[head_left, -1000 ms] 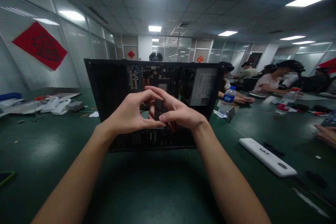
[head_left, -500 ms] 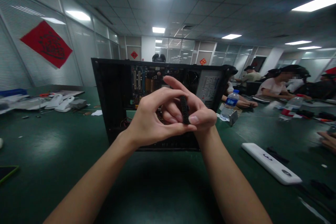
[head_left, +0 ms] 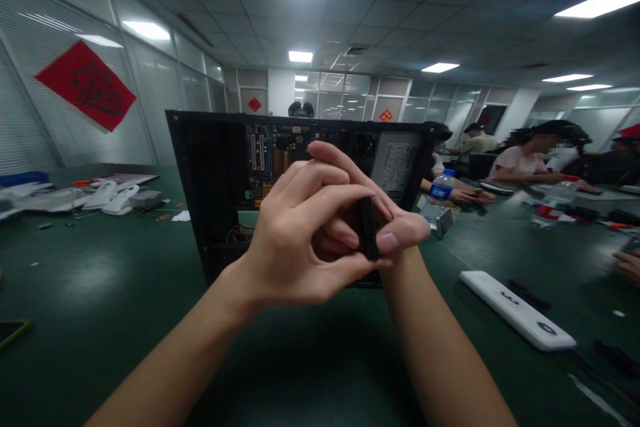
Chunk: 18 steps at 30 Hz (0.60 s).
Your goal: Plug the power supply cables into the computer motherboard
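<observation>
Both hands meet in front of an open black computer case [head_left: 200, 147] standing on the table. A small black connector [head_left: 369, 233], long and narrow with a grid of holes, is held upright between them. The index finger and thumb of my left hand [head_left: 290, 233] pinch its top and bottom ends. From the right side, the thumb of my right hand [head_left: 405, 230] presses near it, with the other fingers curled or stretched out behind. A motherboard [head_left: 260, 153], a fan [head_left: 366, 150] and a power supply [head_left: 397, 163] show inside the case, partly covered by my hands.
A white power strip [head_left: 517, 310] lies at the right, with a blue-capped bottle [head_left: 438, 197] and a red-capped bottle [head_left: 555, 203] farther back. Papers and white parts [head_left: 120, 197] are spread at the left. Other people [head_left: 520, 163] sit along the table's right side.
My hands and the connector have moved slightly right and down. The left hand's fingers are bent differently, and the connector leans a little in the grip.
</observation>
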Available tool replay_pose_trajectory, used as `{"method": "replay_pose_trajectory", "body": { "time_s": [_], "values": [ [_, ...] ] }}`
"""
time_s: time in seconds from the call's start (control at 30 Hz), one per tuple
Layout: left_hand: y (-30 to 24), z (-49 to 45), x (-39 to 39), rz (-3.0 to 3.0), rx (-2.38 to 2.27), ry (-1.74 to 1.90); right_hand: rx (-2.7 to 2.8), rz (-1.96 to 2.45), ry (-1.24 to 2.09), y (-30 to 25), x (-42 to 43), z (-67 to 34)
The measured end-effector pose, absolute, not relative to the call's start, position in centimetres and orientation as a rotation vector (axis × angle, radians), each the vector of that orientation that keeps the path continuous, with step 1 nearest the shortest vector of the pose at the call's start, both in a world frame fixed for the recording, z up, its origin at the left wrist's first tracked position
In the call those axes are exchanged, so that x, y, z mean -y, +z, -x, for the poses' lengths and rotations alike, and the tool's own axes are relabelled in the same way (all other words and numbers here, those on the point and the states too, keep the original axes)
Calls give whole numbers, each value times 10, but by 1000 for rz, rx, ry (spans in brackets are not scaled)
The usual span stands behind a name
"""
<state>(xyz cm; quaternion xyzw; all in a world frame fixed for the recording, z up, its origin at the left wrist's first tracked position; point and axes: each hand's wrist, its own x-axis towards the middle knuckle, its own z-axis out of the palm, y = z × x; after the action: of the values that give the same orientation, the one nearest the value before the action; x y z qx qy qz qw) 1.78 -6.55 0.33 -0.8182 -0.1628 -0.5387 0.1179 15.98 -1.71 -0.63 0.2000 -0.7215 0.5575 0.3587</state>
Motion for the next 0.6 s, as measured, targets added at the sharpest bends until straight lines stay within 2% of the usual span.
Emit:
{"method": "replay_pose_trajectory", "body": {
  "time_s": [0.27,0.6],
  "values": [
    [-2,-18,61,2259,601,-1650,2120,171,1057,11,16,-198],
    [-5,-13,43,2236,679,-1812,1996,452,295,32,37,-196]
  ]
}}
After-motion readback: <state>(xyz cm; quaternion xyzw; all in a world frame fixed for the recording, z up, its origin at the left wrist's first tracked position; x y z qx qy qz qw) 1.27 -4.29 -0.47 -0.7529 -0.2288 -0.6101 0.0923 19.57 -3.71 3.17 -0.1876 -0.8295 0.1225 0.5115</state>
